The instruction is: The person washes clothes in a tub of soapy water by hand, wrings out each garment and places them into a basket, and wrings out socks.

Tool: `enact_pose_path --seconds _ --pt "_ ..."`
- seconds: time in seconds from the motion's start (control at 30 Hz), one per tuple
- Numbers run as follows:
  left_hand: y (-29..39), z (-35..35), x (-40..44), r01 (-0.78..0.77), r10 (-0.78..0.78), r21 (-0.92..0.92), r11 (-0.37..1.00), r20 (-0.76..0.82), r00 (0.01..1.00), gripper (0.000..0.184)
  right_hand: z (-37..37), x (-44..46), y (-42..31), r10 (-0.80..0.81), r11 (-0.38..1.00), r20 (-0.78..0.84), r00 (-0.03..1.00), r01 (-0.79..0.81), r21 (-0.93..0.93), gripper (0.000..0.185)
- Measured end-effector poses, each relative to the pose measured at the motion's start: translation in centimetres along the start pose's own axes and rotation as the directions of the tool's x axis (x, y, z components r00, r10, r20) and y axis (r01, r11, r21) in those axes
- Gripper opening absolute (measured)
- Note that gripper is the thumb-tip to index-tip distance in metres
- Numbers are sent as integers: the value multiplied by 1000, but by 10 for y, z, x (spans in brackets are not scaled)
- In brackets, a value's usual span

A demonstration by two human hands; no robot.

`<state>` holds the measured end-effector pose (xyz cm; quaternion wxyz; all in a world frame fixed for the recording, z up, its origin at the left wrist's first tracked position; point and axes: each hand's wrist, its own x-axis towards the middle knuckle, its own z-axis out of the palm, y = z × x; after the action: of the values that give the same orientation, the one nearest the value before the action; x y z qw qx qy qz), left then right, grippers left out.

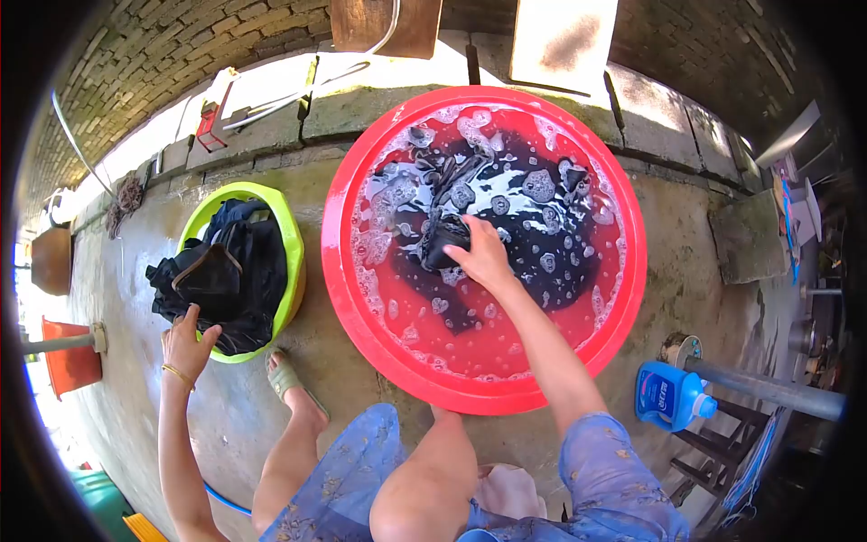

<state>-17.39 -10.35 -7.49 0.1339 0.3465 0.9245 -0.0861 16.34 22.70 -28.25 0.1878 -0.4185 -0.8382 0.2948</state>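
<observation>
A large red tub (485, 397) holds soapy water with foam and dark cloth (533, 217) soaking in it. Over the tub's middle, my right hand (481, 256) has its thumb and fingers at a bunched black piece of the cloth, closed on it. To the left stands a lime green basin (296, 244) heaped with black clothes (230, 280), some hanging over its left rim. My left hand (187, 345) is at the lower left edge of that heap, thumb and fingers apart, fingertips beside the cloth.
A blue detergent bottle (668, 396) lies at the right near a grey pipe (768, 388) and a dark wooden stool (722, 447). An orange bucket (72, 357) is at the far left. Concrete blocks (379, 110) and a pale hose (298, 98) run behind the tub.
</observation>
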Motion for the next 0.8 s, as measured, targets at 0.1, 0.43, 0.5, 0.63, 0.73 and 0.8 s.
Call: enact_pose_path --seconds 0.1,0.43,0.5,0.63,0.73,0.8 --pt "21 -7 0 -71 75 54 996 -92 993 50 35 12 -30 288 920 192 938 -215 -328 53" --pt "42 -12 21 -141 196 244 960 -219 956 26 -123 -113 75 517 -113 255 817 -230 967 34" --pt "72 -13 14 -353 389 163 921 -357 849 29 -130 -150 136 648 14 286 706 -387 922 40" --pt "153 1 12 -670 647 36 741 -306 699 35 -119 -148 140 395 824 -259 881 -465 -325 49" --pt "204 37 24 -761 745 5 649 -208 634 37 -105 -110 117 491 821 -233 840 -535 -200 72" --pt "234 66 30 -809 797 11 588 -175 578 37 -95 -91 101 680 671 -116 724 -679 -298 80"
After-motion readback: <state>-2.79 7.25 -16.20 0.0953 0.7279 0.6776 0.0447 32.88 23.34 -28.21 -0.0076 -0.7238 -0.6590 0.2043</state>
